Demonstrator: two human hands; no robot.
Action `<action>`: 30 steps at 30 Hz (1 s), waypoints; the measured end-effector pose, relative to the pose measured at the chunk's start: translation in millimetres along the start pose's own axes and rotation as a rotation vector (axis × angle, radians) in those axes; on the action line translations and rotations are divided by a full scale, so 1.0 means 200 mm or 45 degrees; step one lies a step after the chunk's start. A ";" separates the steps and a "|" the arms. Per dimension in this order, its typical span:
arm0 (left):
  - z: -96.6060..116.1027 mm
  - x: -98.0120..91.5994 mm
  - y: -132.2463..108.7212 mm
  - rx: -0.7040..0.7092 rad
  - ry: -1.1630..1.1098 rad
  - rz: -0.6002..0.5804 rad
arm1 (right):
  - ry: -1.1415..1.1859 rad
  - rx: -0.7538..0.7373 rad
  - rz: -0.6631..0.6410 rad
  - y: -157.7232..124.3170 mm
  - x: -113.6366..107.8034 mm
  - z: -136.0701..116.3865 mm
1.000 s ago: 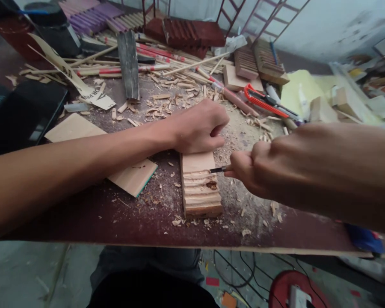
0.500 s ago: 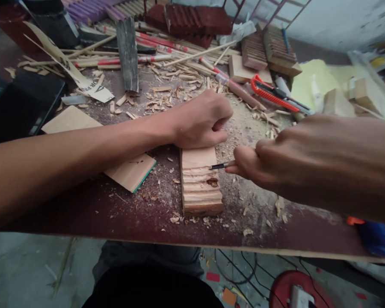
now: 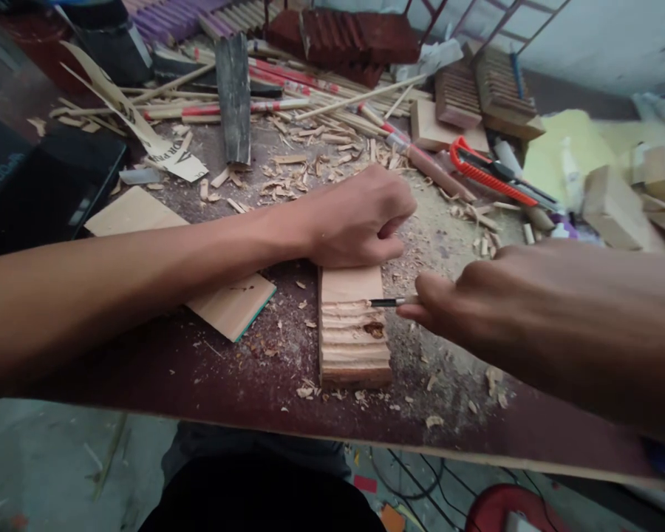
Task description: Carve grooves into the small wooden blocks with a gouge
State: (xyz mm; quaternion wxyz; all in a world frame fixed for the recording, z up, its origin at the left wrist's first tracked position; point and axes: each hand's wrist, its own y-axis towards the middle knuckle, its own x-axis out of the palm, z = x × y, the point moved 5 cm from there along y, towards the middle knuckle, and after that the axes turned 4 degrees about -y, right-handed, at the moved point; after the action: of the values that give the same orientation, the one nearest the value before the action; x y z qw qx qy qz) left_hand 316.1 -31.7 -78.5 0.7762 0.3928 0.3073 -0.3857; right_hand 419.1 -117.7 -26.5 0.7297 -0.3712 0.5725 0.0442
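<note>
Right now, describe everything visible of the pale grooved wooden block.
The pale rectangular wooden block lies flat on the dark red tabletop. Its near part carries crosswise carved grooves and a dark brown blemish; the far part is smooth. The left hand, a fist, presses on its far end. The thin dark tool in the right hand touches a groove. Wood shavings lie around it.

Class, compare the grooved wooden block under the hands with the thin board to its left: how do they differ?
The grooved block is thick; the board is thin, with a teal edge. The block's near half is cut into ridges; the board's face is smooth. The left hand pins the block and the carving tool in the right hand touches it; no hand touches the board. Both are pale wood, flat on the tabletop.
</note>
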 end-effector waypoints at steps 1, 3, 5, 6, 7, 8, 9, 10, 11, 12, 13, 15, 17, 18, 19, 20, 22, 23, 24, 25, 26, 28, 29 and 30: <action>0.00 0.00 0.00 0.001 0.001 0.000 | 0.052 -0.031 -0.106 0.00 0.02 -0.03; 0.00 0.00 0.00 -0.001 0.011 -0.003 | 0.072 -0.060 -0.248 0.01 0.04 -0.08; 0.00 0.00 0.00 -0.008 0.029 -0.005 | -0.064 -0.012 -0.237 0.00 0.04 -0.07; 0.00 0.00 0.00 -0.011 0.035 -0.007 | -0.181 -0.026 -0.201 0.00 0.03 -0.06; 0.00 0.00 0.00 -0.013 0.040 -0.010 | -0.302 -0.074 -0.142 -0.01 0.03 -0.04; 0.00 0.00 0.00 -0.014 0.042 -0.014 | -0.411 -0.139 -0.056 -0.01 0.01 -0.03; 0.00 0.00 0.01 -0.013 0.042 -0.016 | -0.497 -0.209 0.045 -0.01 -0.01 -0.03; 0.00 0.00 0.01 -0.012 0.042 -0.018 | -0.558 -0.269 0.140 -0.01 -0.03 -0.02; 0.00 0.00 0.00 -0.008 0.043 -0.016 | -0.597 -0.312 0.207 -0.01 -0.05 -0.01; 0.00 0.00 0.00 -0.005 0.046 -0.011 | -0.631 -0.339 0.231 0.00 -0.07 -0.01; 0.00 0.00 0.00 -0.002 0.049 -0.004 | -0.669 -0.339 0.215 0.02 -0.08 -0.01; 0.00 0.00 0.00 0.002 0.049 0.008 | -0.741 -0.290 0.068 0.05 -0.09 -0.01; -0.01 0.00 0.00 0.009 0.033 0.013 | -0.725 -0.213 -0.099 0.06 -0.06 -0.02; -0.01 0.00 0.00 0.016 0.021 0.015 | -0.657 -0.174 -0.165 0.07 -0.04 -0.03; -0.01 0.00 0.00 0.028 0.009 0.015 | -0.535 -0.139 -0.206 0.06 -0.02 -0.03; 0.00 0.00 0.00 0.039 0.001 0.016 | -0.380 -0.104 -0.226 0.06 0.01 -0.04; 0.00 0.00 0.00 0.047 -0.003 0.016 | -0.015 -0.038 -0.255 0.04 0.08 -0.04; 0.00 0.00 0.00 0.047 -0.003 0.020 | 0.115 -0.006 -0.244 0.03 0.11 -0.04; 0.00 0.00 0.00 0.045 -0.003 0.024 | 0.189 0.015 -0.210 0.03 0.14 -0.04; 0.00 0.00 0.00 0.044 -0.004 0.028 | 0.195 0.026 -0.161 0.02 0.15 -0.03; 0.01 -0.01 0.00 0.045 -0.008 0.033 | 0.142 0.024 -0.109 0.01 0.15 -0.03; 0.01 -0.01 -0.01 0.059 -0.018 0.037 | -0.098 0.011 0.004 0.00 0.14 -0.04; 0.01 -0.01 -0.01 0.065 -0.022 0.039 | -0.245 0.003 0.053 -0.01 0.12 -0.05; 0.01 -0.01 -0.01 0.074 -0.028 0.044 | -0.387 -0.010 0.106 -0.01 0.10 -0.06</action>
State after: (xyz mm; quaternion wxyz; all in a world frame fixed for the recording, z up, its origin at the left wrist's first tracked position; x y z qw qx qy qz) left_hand 314.8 -33.3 -77.3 0.7743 0.4160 0.2808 -0.3853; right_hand 417.9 -134.3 -43.6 0.8040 -0.3392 0.4702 0.1324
